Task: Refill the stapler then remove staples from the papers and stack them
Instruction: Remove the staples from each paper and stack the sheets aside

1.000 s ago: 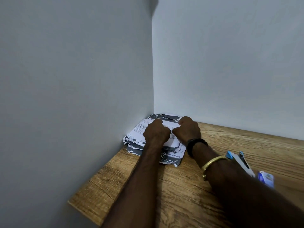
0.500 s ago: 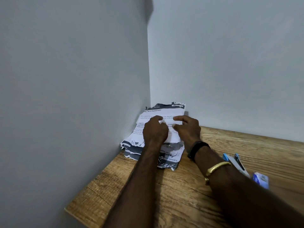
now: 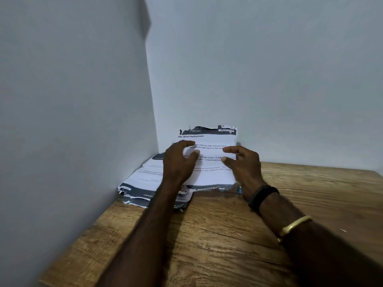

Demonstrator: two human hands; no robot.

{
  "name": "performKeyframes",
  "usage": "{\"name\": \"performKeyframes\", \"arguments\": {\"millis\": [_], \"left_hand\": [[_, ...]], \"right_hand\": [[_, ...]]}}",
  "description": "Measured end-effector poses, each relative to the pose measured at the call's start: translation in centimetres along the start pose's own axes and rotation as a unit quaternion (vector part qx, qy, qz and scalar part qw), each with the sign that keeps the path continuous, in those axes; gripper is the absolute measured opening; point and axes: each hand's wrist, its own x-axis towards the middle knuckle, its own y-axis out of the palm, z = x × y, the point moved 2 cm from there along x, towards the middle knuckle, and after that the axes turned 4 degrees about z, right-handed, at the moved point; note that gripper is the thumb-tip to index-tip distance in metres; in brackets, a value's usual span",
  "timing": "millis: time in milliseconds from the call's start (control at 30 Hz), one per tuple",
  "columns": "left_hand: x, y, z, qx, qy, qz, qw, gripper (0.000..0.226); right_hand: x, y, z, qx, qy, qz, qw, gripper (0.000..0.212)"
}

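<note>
A printed sheet of paper [image 3: 209, 139] with torn dark bands at top and bottom stands tilted up, its top leaning toward the back wall. My left hand [image 3: 179, 162] pinches its left part and my right hand [image 3: 243, 165] grips its right edge between thumb and fingers. Under and left of it, a stack of similar torn printed papers [image 3: 143, 181] lies in the corner on the wooden table [image 3: 217, 235]. A small blue bit [image 3: 239, 190] shows by my right wrist; I cannot tell what it is. No stapler is clearly visible.
Grey walls close the corner on the left [image 3: 72, 121] and at the back [image 3: 269, 79]. The table's near-left edge [image 3: 83, 245] runs diagonally. A few tiny pale specks [image 3: 343, 230] lie on the wood at the right.
Both hands went from pressing on the stack with closed fingers to lifting one sheet up and spreading apart along it. The view shifted left, so the stapler at the right dropped out of sight.
</note>
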Motion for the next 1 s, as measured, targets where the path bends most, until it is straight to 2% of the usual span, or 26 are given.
{"name": "performKeyframes", "arguments": {"millis": [133,267,433,600,667,733,833,933,1000], "left_hand": [[-0.6,1.0,0.0,-0.084,-0.073,0.030,0.993,0.025],[-1.6,2.9,-0.3,-0.250,-0.174,0.099,0.947,0.023],[-2.7,4.3,-0.8,-0.351,-0.225,0.148,0.897,0.030],[-2.9,4.7,-0.5,-0.422,-0.266,0.137,0.856,0.025],[-2.8,4.7,-0.4,-0.449,-0.251,0.144,0.845,0.025],[-2.6,4.5,-0.1,-0.421,-0.212,0.179,0.864,0.034],[-2.5,3.9,0.0,-0.270,-0.130,0.200,0.933,0.033],[-2.4,3.1,-0.8,-0.151,-0.042,0.109,0.982,0.012],[-2.3,2.6,-1.5,-0.118,-0.003,0.048,0.992,0.007]], "right_hand": [[-1.0,-4.0,0.3,-0.001,0.006,0.000,1.000,0.027],[-1.8,-7.3,0.6,-0.031,-0.002,0.000,1.000,0.027],[-2.1,-10.5,0.6,-0.044,0.009,0.011,0.999,0.022],[-2.2,-12.1,0.8,-0.040,0.024,0.025,0.999,0.014],[-2.1,-12.5,0.7,-0.054,0.028,0.032,0.998,0.011],[-2.2,-12.8,0.7,-0.092,0.029,0.051,0.994,0.013],[-2.2,-13.2,1.2,-0.202,-0.014,0.045,0.978,0.013],[-2.5,-13.0,2.2,-0.271,-0.080,0.000,0.959,0.010],[-2.7,-12.8,2.9,-0.274,-0.123,-0.032,0.953,0.006]]}}
